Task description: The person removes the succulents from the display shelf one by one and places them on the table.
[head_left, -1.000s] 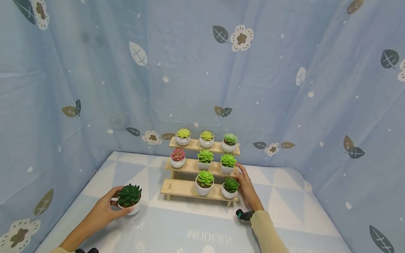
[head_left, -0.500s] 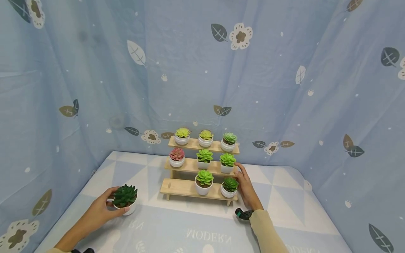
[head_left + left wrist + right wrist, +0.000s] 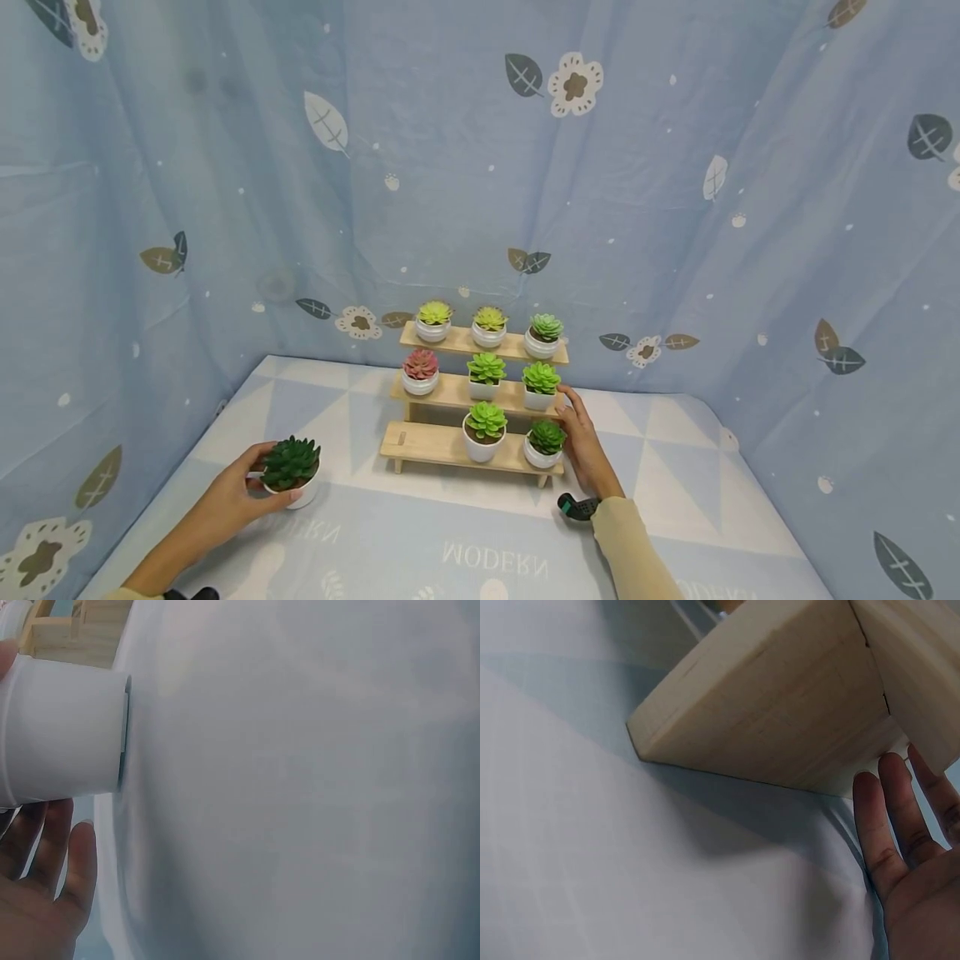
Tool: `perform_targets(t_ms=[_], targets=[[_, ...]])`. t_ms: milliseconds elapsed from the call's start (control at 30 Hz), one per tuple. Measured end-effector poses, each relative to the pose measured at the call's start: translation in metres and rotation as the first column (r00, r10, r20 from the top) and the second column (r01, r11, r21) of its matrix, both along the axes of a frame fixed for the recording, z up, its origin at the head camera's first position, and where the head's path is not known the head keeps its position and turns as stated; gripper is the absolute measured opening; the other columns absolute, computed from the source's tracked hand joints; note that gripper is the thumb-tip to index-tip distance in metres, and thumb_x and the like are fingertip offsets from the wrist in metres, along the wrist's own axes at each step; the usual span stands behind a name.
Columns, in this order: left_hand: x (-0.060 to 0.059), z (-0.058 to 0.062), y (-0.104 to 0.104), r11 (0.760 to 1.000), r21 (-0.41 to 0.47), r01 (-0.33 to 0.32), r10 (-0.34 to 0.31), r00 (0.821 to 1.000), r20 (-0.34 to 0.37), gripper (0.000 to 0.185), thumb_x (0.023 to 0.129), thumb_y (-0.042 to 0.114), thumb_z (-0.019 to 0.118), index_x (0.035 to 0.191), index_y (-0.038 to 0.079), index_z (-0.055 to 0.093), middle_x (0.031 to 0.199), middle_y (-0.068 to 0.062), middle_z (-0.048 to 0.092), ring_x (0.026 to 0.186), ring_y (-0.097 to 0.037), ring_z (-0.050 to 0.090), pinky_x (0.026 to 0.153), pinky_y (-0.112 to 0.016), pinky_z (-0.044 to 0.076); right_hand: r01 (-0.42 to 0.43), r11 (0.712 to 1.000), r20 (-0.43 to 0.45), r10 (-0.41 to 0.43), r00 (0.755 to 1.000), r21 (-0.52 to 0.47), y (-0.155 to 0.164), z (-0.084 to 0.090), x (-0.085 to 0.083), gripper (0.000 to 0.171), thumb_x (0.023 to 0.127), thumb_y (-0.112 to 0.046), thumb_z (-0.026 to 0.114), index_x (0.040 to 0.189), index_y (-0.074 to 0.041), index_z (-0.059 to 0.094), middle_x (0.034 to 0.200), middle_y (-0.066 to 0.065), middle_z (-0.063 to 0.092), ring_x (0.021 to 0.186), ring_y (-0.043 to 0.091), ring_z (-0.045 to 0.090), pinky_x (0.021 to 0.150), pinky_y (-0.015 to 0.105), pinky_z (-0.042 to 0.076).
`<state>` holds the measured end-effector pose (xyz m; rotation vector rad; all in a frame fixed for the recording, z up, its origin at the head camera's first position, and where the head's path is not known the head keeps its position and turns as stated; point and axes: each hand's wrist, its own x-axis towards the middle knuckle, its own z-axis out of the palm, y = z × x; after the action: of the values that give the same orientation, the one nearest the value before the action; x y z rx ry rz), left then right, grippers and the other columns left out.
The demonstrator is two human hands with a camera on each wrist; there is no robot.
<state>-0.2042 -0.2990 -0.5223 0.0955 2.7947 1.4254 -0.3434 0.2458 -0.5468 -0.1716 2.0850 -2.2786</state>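
Note:
A dark green succulent in a white pot [image 3: 291, 471] stands on the tablecloth, left of a three-tier wooden stand [image 3: 429, 445]. My left hand [image 3: 253, 485] grips this pot from the left, thumb in front and fingers behind. In the left wrist view the white pot [image 3: 60, 735] shows sideways with my fingers [image 3: 69, 862] beside it. My right hand [image 3: 579, 435] rests with straight fingers against the right end of the stand, next to a green succulent [image 3: 545, 443]. The right wrist view shows those fingers [image 3: 885, 825] by the wooden stand [image 3: 780, 712].
Several small succulents in white pots fill the stand's shelves; the left end of the bottom shelf is bare. A blue patterned cloth covers the table [image 3: 487, 533], and blue leaf-print curtains [image 3: 480, 167] close in the back and both sides.
My left hand has moved the dark green succulent a little to the left, away from the stand. The right hand has stayed at the stand's right end.

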Motion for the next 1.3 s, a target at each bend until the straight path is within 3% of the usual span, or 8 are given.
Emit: perform_targets(t_ms=[333, 433, 600, 800, 900, 1300], targets=[[0.002, 0.003, -0.002, 0.998, 0.056, 0.013, -0.016, 0.999, 0.051, 0.091, 0.088, 0.036, 0.084, 0.155, 0.002, 0.032, 0.134, -0.021, 0.055, 0.104, -0.026, 0.061, 0.077, -0.032, 0.055, -0.002, 1.0, 0.028, 0.002, 1.0, 0.01, 0.0, 0.001, 0.002, 0.051, 0.108, -0.042, 0.051, 0.155, -0.036, 0.033, 0.161, 0.003, 0.025, 0.13, 0.033, 0.046, 0.117, 0.059, 0.021], [0.001, 0.004, -0.005, 0.998, 0.053, 0.027, -0.028, 1.0, 0.003, 0.088, 0.09, 0.037, 0.082, 0.156, 0.006, 0.033, 0.137, -0.02, 0.053, 0.11, -0.023, 0.058, 0.08, -0.031, 0.055, -0.005, 1.0, 0.03, 0.005, 1.0, 0.011, 0.0, 0.002, 0.003, 0.051, 0.108, -0.042, 0.051, 0.155, -0.036, 0.033, 0.161, 0.003, 0.024, 0.13, 0.034, 0.046, 0.117, 0.059, 0.021], [-0.003, 0.014, -0.007, 0.999, -0.01, 0.037, -0.038, 0.993, -0.108, 0.081, 0.092, 0.038, 0.08, 0.155, 0.012, 0.037, 0.138, -0.017, 0.053, 0.116, -0.029, 0.056, 0.085, -0.031, 0.053, -0.001, 1.0, 0.02, 0.001, 1.0, -0.004, 0.001, 0.001, 0.001, 0.05, 0.107, -0.041, 0.053, 0.154, -0.035, 0.035, 0.153, 0.009, 0.035, 0.12, 0.028, 0.054, 0.112, 0.053, 0.03], [-0.012, 0.026, -0.005, 0.998, -0.039, 0.056, -0.063, 0.975, -0.213, 0.072, 0.094, 0.035, 0.078, 0.153, 0.016, 0.04, 0.134, -0.01, 0.058, 0.11, -0.011, 0.057, 0.085, -0.03, 0.05, 0.001, 1.0, 0.021, -0.001, 1.0, 0.008, 0.001, 0.0, 0.002, 0.051, 0.107, -0.042, 0.053, 0.154, -0.037, 0.034, 0.138, 0.013, 0.048, 0.116, 0.026, 0.058, 0.109, 0.05, 0.034], [-0.016, 0.033, 0.0, 0.997, -0.039, 0.073, -0.081, 0.962, -0.259, 0.069, 0.095, 0.032, 0.078, 0.152, 0.017, 0.042, 0.133, -0.008, 0.059, 0.111, -0.011, 0.057, 0.085, -0.029, 0.05, 0.006, 1.0, 0.023, -0.007, 1.0, 0.017, 0.0, 0.001, 0.003, 0.051, 0.107, -0.043, 0.053, 0.154, -0.037, 0.034, 0.135, 0.014, 0.051, 0.117, 0.026, 0.058, 0.11, 0.051, 0.033], [-0.032, 0.057, 0.038, 0.991, -0.102, 0.089, -0.116, 0.943, -0.311, 0.066, 0.092, 0.039, 0.08, 0.146, 0.015, 0.051, 0.132, -0.008, 0.061, 0.113, -0.025, 0.058, 0.087, -0.04, 0.048, 0.003, 1.0, 0.028, -0.004, 1.0, 0.031, 0.001, 0.002, 0.003, 0.053, 0.106, -0.047, 0.054, 0.155, -0.039, 0.035, 0.159, 0.006, 0.029, 0.128, 0.03, 0.047, 0.117, 0.061, 0.021]])
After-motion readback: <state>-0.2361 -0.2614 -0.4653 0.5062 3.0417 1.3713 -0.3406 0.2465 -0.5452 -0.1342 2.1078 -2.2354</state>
